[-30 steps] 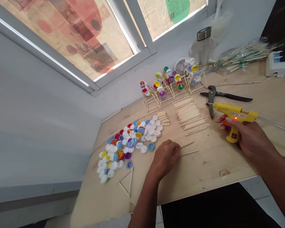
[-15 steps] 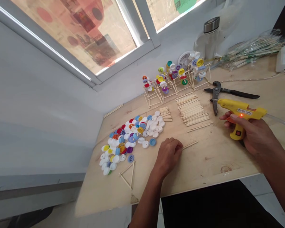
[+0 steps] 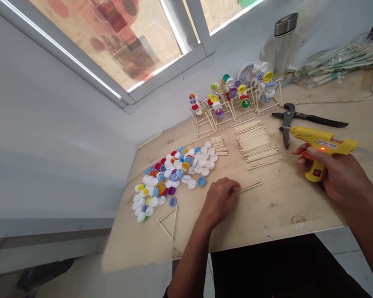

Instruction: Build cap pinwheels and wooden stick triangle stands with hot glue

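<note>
My right hand (image 3: pixel 338 169) is closed round the handle of a yellow hot glue gun (image 3: pixel 317 142), whose red light is lit and whose nozzle points left. A clear glue stick (image 3: pixel 371 155) trails from its back end. Low on the table, my left hand (image 3: pixel 222 198) has its fingers pressed together on a thin wooden stick (image 3: pixel 251 187); the stick's near end is hidden under the fingers. To the left lies a triangle of sticks (image 3: pixel 174 223). Bottle caps (image 3: pixel 173 176) in many colours are heaped beyond my left hand.
Longer sticks (image 3: pixel 256 142) and a bundle of short ones (image 3: pixel 219 145) lie mid-table. Black pliers (image 3: pixel 317 120) rest behind the glue gun. Stick frames with caps (image 3: pixel 219 105) line the wall, near a small fan (image 3: pixel 245 75), a glass bottle (image 3: pixel 282 51) and bagged sticks (image 3: pixel 338 64).
The view has shifted slightly, so the table things sit a little higher and further right. Both hands keep their holds on the glue gun and the stick.
</note>
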A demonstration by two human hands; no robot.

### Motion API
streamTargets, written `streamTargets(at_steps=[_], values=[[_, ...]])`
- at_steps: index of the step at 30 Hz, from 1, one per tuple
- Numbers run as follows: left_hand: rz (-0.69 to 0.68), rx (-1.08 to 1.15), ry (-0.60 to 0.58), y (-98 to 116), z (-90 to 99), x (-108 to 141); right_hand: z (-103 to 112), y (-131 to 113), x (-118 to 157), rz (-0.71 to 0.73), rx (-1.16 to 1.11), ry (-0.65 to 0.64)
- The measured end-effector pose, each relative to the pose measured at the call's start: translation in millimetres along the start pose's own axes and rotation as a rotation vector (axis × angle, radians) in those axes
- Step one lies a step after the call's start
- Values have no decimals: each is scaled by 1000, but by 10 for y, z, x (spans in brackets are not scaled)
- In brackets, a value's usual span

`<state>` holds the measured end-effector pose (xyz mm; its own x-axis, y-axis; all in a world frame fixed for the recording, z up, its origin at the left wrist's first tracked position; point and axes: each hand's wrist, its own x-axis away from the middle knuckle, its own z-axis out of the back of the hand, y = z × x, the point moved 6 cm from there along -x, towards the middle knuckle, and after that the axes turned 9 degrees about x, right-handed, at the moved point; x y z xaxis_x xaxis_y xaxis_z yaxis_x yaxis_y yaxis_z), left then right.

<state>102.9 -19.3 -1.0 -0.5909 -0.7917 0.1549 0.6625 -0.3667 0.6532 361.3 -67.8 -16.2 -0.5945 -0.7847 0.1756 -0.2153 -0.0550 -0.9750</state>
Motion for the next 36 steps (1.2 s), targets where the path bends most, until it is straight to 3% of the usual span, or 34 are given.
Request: streamTargets(at_steps=[9, 36], values=[[62, -1, 27, -93, 95, 154, 3, 17, -20, -18, 1, -4], [56, -32, 73, -124, 47, 123, -16, -22, 10, -2, 17, 7]])
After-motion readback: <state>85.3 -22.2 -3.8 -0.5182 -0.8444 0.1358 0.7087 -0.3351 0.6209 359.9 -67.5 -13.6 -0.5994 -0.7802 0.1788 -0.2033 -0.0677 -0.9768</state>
